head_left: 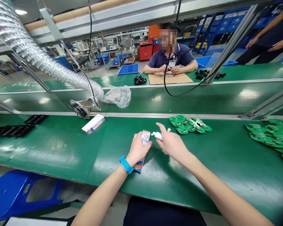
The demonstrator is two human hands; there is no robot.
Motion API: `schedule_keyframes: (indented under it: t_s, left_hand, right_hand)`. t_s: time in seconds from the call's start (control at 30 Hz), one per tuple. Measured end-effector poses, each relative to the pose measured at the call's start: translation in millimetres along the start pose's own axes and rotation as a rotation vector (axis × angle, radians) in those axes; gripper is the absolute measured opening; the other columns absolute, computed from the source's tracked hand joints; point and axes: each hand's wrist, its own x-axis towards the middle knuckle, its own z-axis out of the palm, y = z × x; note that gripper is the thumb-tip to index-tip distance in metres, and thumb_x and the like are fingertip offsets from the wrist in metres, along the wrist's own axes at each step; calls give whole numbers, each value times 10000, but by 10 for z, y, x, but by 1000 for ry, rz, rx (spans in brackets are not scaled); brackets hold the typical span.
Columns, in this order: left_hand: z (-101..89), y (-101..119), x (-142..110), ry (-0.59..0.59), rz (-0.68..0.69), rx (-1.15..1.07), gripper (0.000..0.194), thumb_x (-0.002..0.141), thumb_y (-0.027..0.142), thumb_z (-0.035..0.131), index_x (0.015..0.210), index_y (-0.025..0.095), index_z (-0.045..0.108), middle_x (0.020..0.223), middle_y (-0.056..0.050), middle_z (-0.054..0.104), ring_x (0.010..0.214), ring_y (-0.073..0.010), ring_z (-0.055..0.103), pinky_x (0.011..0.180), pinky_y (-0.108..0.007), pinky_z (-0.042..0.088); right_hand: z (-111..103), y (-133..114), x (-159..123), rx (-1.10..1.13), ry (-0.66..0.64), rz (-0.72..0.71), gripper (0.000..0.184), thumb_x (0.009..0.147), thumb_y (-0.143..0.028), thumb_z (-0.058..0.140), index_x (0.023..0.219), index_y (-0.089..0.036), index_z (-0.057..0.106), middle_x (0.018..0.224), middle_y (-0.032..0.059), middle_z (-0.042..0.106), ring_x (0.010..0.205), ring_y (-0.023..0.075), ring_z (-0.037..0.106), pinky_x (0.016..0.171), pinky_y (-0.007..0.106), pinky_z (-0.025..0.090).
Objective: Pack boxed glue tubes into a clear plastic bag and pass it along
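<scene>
My left hand (138,148), with a blue band at the wrist, is closed around a small printed carton (139,165). The carton's upper end stands open toward the far side, and something whitish shows inside it. In my right hand (171,142) is a small white tube (157,135), its narrow tip pointing left at the carton's open end. Tube and carton are a little apart. My right index finger is raised while the other fingers grip the tube. Beyond my right hand lies a pile of green circuit boards (188,125).
Another printed carton (93,124) lies left of my hands, near a silver duct (68,70) and a clear plastic bag (118,96). Black parts (13,131) sit far left; more green boards (271,135) lie right. Across the bench a person (171,61) sits working.
</scene>
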Motion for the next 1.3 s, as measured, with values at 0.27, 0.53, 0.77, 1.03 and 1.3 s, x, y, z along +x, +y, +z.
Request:
schedule_keyframes:
  t_s: [0.27,0.53,0.77,1.03,1.3]
  left_hand:
    - [-568,-541,870,167,49,228,633,857,627,587,1258,137,596,1114,-157,638,1041,-296,612,914,-407,481]
    - [-1074,-702,2556,555,-67,304,560,771,307,724,1258,96,547,1341,-230,504,1303,-357,418,1090,-446,310]
    - [-1017,-983,2851,644,-147,-17,220,878,311,524,786,161,656,909,-136,687,1002,-288,604,910,-372,422]
    - [-504,-997,2239,517,2,-391,324,848,433,532,734,162,667,826,-66,711,870,-231,625,817,-306,462]
    - [-336,-653,1935,515,57,-720,302,904,446,504,825,177,616,910,-56,702,886,-205,632,838,-309,484]
  right_hand:
    - [-123,135,321,69,62,-6,611,897,-173,518,1476,-132,326,829,81,723,753,251,698,620,279,376]
    - [-121,261,1147,279,76,-55,613,863,-132,507,1464,-115,387,994,134,735,899,256,693,716,285,410]
    - [-71,286,1850,412,21,-41,618,859,-125,510,1464,-89,392,1050,149,720,818,220,683,671,273,427]
    - [133,127,2417,493,92,-111,611,854,-158,538,1448,-111,406,1134,155,705,934,226,673,760,271,449]
    - [505,58,2452,586,70,-90,578,830,-132,550,1396,-90,441,1176,157,685,997,222,661,826,278,461]
